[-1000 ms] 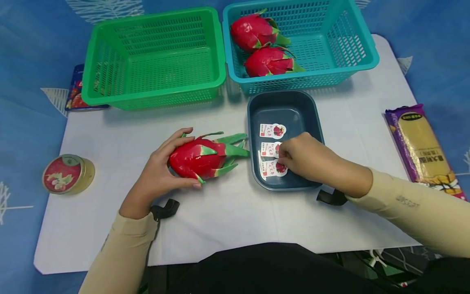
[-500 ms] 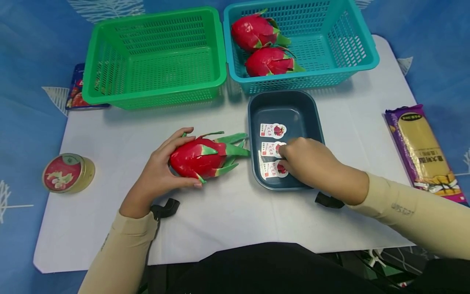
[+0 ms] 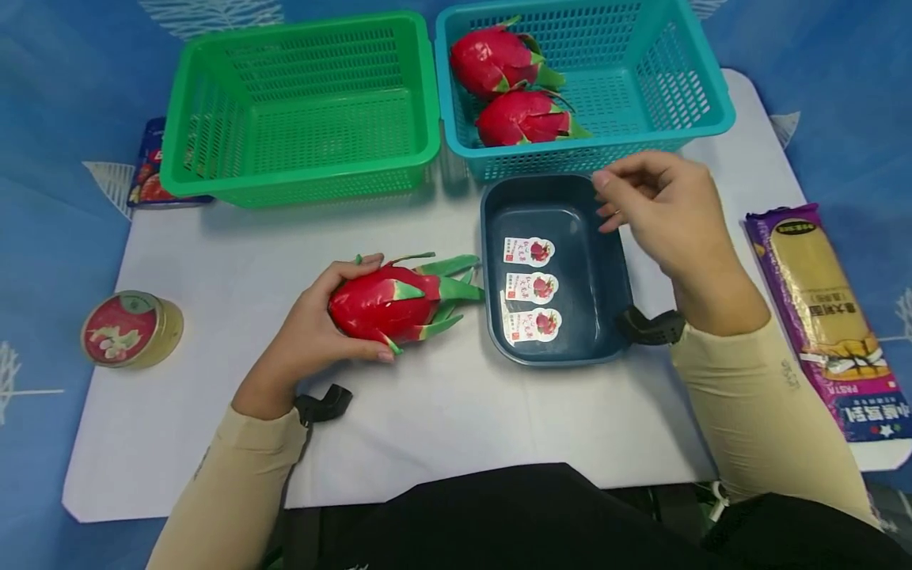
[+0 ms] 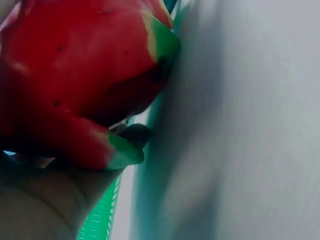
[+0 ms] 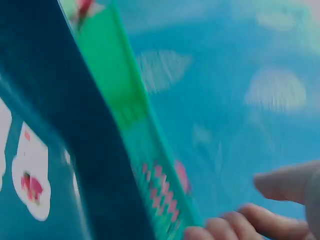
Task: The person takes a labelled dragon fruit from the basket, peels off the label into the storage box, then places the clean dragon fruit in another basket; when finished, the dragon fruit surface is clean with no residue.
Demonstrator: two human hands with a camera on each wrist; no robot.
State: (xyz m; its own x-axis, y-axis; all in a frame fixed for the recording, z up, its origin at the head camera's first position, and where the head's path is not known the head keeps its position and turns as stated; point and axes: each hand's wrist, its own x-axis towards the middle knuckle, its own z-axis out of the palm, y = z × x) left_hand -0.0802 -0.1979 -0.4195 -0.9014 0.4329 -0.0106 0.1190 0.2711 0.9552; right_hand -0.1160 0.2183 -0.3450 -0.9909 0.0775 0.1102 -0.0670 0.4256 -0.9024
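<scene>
My left hand grips the rounded end of a red dragon fruit on the white table, fingers on its far side and thumb on its near side. The fruit's green leaf tips point right, close to a dark blue tray. In the left wrist view the red skin looms large above the thumb. Three white stickers, one of them the middle sticker, lie in the tray, each printed with a dragon fruit. My right hand hovers over the tray's far right rim, fingers loosely bent, nothing visible between them.
Behind stand a green basket and a teal basket, the latter containing two dragon fruits. A round jar sits at left. A purple-and-gold pasta packet lies at right; a dark blue packet shows by the green basket.
My right hand has lifted off the stickers and moved up and right to the tray's far right rim. All three stickers still lie in the tray. My left hand stays on the dragon fruit.
</scene>
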